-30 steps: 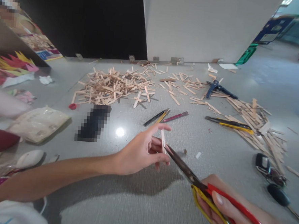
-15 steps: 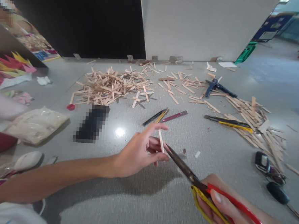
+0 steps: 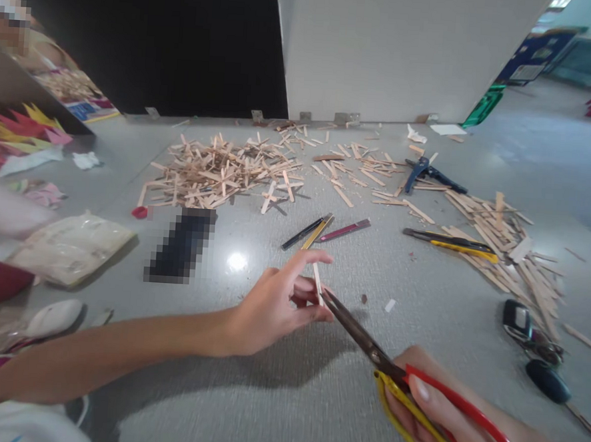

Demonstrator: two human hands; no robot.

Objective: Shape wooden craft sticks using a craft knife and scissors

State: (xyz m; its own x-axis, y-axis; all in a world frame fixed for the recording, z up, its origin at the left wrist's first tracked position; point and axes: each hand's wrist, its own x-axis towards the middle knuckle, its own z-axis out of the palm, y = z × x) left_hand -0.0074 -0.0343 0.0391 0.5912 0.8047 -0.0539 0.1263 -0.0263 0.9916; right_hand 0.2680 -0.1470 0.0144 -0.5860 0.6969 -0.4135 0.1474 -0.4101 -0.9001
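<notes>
My left hand (image 3: 280,303) is raised above the grey table, holding a thin wooden stick (image 3: 317,280) nearly upright between its fingers. In my right hand (image 3: 444,407) are scissors (image 3: 375,354) with one red and one yellow handle loop. Their dark blades point up and left, and the tips meet the lower part of the stick beside my left fingertips. Just beyond my left hand lie a black cutter (image 3: 302,233), a yellow cutter (image 3: 317,231) and a dark red cutter (image 3: 345,230).
A heap of wooden sticks (image 3: 223,170) lies at the back left, another pile (image 3: 495,226) at the right. Blue pliers (image 3: 419,173), black-and-yellow cutters (image 3: 449,242), keys (image 3: 549,381), a dark phone (image 3: 181,247) and a plastic packet (image 3: 76,247) lie around. Tall panels stand behind.
The scissors and my right hand have shifted slightly left, bringing the tips against the stick. My left hand and the stick have dropped slightly.
</notes>
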